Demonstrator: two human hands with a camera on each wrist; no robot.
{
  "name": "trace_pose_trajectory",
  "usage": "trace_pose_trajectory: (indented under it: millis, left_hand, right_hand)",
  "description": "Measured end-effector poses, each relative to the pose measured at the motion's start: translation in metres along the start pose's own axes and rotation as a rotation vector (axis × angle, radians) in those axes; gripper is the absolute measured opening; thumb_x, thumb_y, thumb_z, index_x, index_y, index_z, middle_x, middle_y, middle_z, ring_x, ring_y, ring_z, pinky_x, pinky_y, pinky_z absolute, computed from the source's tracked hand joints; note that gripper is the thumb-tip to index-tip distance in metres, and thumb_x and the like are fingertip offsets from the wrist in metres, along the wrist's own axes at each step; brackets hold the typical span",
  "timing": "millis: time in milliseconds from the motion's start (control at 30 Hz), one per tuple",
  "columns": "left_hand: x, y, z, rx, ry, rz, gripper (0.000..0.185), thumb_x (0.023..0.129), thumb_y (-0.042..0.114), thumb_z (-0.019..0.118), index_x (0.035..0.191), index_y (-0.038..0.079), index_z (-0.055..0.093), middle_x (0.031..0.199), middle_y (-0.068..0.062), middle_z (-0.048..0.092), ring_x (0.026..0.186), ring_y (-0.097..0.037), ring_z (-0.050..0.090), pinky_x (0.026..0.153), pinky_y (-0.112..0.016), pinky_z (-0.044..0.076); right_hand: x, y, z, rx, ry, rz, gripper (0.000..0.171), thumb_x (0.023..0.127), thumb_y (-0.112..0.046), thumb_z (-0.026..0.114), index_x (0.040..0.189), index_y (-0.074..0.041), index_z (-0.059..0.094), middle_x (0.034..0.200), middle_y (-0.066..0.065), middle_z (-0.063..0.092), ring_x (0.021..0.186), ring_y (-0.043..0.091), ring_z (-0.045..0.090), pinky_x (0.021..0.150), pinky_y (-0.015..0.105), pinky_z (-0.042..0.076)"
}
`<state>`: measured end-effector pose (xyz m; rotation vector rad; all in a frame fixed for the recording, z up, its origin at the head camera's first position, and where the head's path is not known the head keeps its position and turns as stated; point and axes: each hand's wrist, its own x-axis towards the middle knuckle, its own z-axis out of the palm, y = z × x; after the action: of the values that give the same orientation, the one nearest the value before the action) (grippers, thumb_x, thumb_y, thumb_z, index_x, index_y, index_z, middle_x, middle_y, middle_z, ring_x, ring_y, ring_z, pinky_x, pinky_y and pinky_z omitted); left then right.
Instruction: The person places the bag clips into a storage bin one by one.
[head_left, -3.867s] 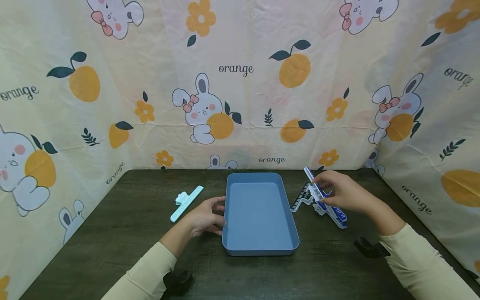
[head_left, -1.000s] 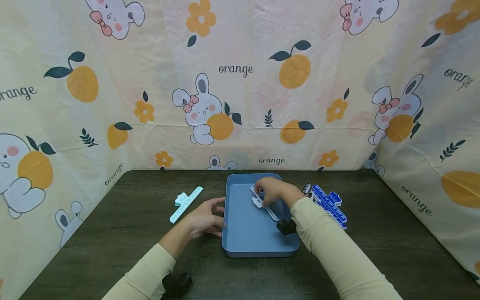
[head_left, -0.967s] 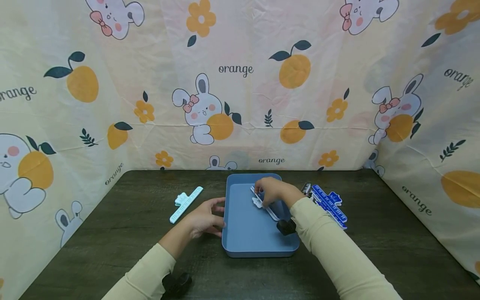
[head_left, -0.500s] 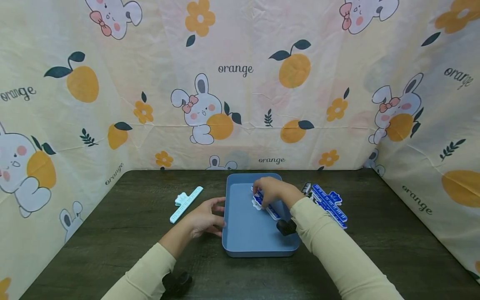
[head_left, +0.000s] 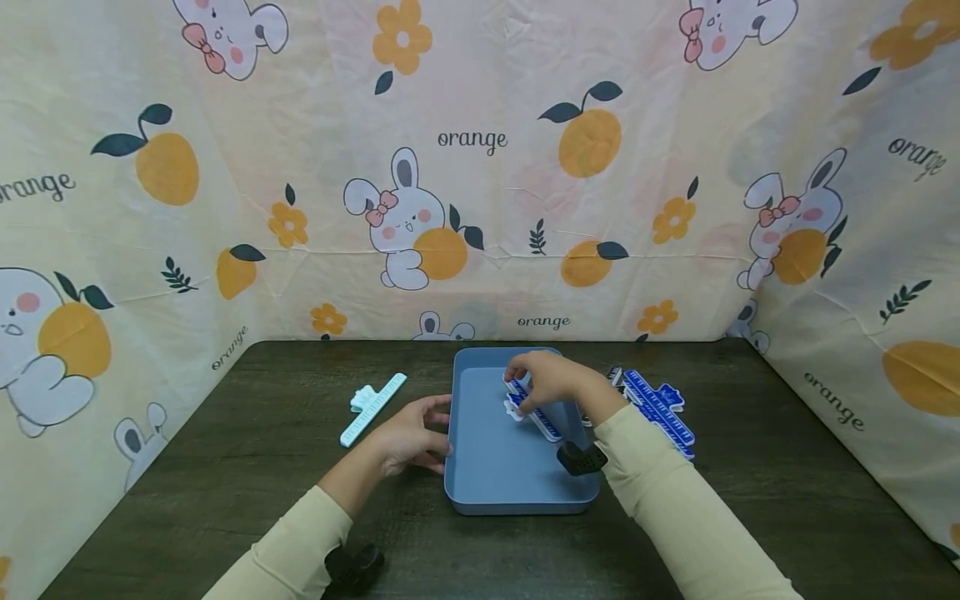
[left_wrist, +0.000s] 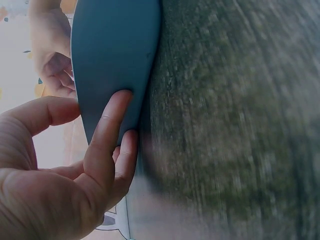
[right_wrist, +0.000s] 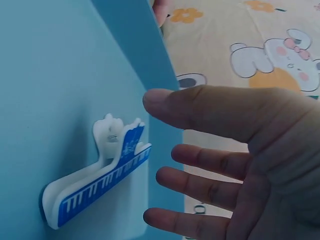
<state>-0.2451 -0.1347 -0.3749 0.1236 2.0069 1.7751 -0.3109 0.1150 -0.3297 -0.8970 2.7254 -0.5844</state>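
A blue-and-white clip (head_left: 543,425) with a piano-key pattern lies in the blue tray (head_left: 487,479). Over it hovers my right hand (head_left: 553,379). In the right wrist view the fingers are spread and stand apart from the clip (right_wrist: 102,182), with nothing between them. My left hand (head_left: 411,437) rests against the tray's left side. The left wrist view has its fingertips touching the tray's outer wall (left_wrist: 115,50), fingers fairly straight.
A mint-green clip (head_left: 372,408) lies left of the tray on the dark wooden table (head_left: 435,558). To the right, a blue clip (head_left: 658,408) lies beside a black-patterned clip (head_left: 615,375), partly hidden by the right arm. A printed cloth (head_left: 510,192) hangs behind.
My right hand carried the blue-and-white clip from the right side into the tray. There the clip tipped, showing its blue face, and the fingers let go. The left hand stayed at the tray.
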Motion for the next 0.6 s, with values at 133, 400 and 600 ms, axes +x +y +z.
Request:
trace_pose_trajectory:
  millis: [133, 400, 600]
  left_hand:
    - [0.0, 0.0, 0.0, 0.0, 0.001, -0.004, 0.085, 0.075, -0.018, 0.06, 0.151, 0.001, 0.026, 0.135, -0.028, 0.042, 0.082, -0.029, 0.064, 0.058, -0.04, 0.059]
    - [0.001, -0.001, -0.001, 0.004, -0.006, -0.001, 0.085, 0.075, -0.017, 0.06, 0.151, 0.001, 0.026, 0.135, -0.028, 0.042, 0.079, -0.028, 0.063, 0.056, -0.037, 0.058]
    - [0.003, -0.002, -0.002, 0.003, -0.009, 0.003, 0.086, 0.075, -0.017, 0.061, 0.151, 0.001, 0.026, 0.135, -0.028, 0.043, 0.081, -0.028, 0.062, 0.058, -0.039, 0.059]
  right_hand:
    - [-0.008, -0.002, -0.004, -0.006, 0.009, -0.016, 0.049, 0.074, -0.014, 0.084, 0.118, -0.004, 0.063, 0.122, 0.018, 0.06, 0.105, 0.035, 0.061, 0.085, 0.043, 0.054]
    - [-0.025, -0.004, -0.01, -0.019, 0.032, -0.049, 0.05, 0.074, -0.013, 0.084, 0.119, -0.004, 0.063, 0.121, 0.016, 0.06, 0.106, 0.037, 0.061, 0.086, 0.043, 0.054]
    - [-0.037, -0.006, -0.012, -0.051, 0.072, -0.071, 0.05, 0.075, -0.012, 0.084, 0.12, -0.004, 0.064, 0.122, 0.012, 0.061, 0.105, 0.034, 0.062, 0.085, 0.042, 0.054]
